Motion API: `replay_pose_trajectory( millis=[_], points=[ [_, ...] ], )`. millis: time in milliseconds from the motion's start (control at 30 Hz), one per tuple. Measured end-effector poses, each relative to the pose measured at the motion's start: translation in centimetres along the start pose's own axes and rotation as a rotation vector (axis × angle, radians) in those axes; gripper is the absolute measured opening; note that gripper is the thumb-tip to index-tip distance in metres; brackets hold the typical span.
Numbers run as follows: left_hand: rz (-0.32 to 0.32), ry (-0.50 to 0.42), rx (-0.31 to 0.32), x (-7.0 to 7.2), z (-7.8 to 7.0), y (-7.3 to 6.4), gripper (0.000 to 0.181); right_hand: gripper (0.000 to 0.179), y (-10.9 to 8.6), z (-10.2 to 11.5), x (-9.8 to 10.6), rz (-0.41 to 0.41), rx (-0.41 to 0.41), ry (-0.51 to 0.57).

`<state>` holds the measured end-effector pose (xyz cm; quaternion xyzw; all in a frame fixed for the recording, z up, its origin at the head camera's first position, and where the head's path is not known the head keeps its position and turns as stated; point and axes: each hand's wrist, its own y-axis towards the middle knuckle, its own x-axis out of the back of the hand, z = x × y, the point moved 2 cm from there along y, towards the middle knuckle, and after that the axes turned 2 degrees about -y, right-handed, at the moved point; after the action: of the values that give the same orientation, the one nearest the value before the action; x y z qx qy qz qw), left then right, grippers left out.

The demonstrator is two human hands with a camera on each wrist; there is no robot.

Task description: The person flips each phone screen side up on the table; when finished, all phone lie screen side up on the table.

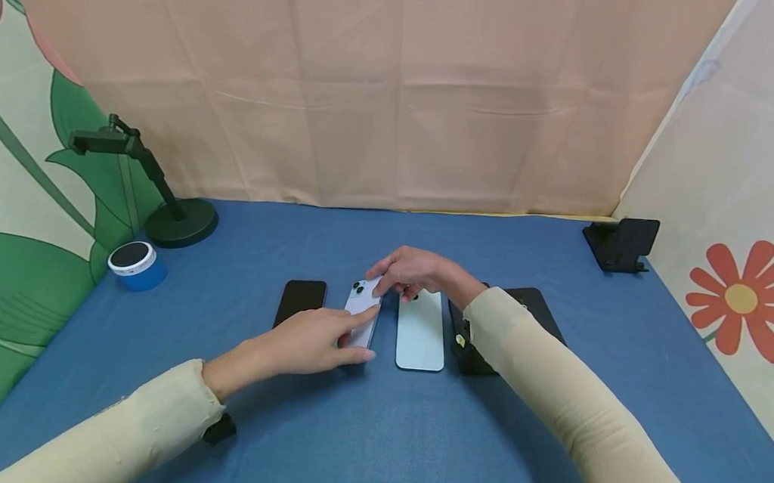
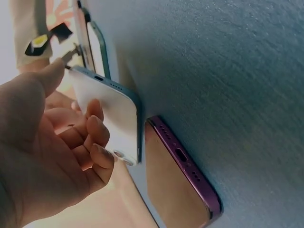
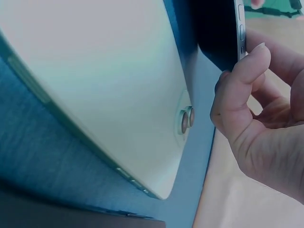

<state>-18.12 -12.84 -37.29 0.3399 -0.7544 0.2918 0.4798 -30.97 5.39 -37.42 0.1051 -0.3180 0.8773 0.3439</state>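
Observation:
A pale lilac smartphone [image 1: 360, 298] lies back up at the middle, camera end away from me. My right hand [image 1: 419, 268] pinches it at its far right corner; the right wrist view shows its dark screen [image 3: 218, 28] side, raised and tilted. Over its near half reaches my left hand [image 1: 311, 338], index finger across to the right edge and thumb extended near the bottom corner. The other left fingers [image 2: 97, 130] hang loosely bent in front of the phone's back. Right of it lies a pale green smartphone [image 1: 420, 343], back up; left of it, a dark-screened smartphone [image 1: 302, 299] with a purple frame.
A flat black object [image 1: 535, 306] lies under my right forearm, a small yellowish tag [image 1: 461, 340] near its left edge. At the back right stands a black phone stand [image 1: 622, 241]. A black round-based stand [image 1: 180, 221] and a blue-and-white round container [image 1: 136, 263] are at left.

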Motion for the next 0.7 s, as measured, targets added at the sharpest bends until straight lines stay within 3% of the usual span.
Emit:
replay_pose_trajectory(
  millis=[433,700],
  points=[
    [-0.001,0.079,0.03,0.0,-0.8,0.0,0.078,0.041,-0.3,0.9,0.0,-0.026,-0.036,0.001],
    [-0.007,0.076,0.015,0.2,-1.2,-0.1,0.071,0.049,-0.5,-0.1,-0.1,-0.014,0.042,-0.007]
  ],
)
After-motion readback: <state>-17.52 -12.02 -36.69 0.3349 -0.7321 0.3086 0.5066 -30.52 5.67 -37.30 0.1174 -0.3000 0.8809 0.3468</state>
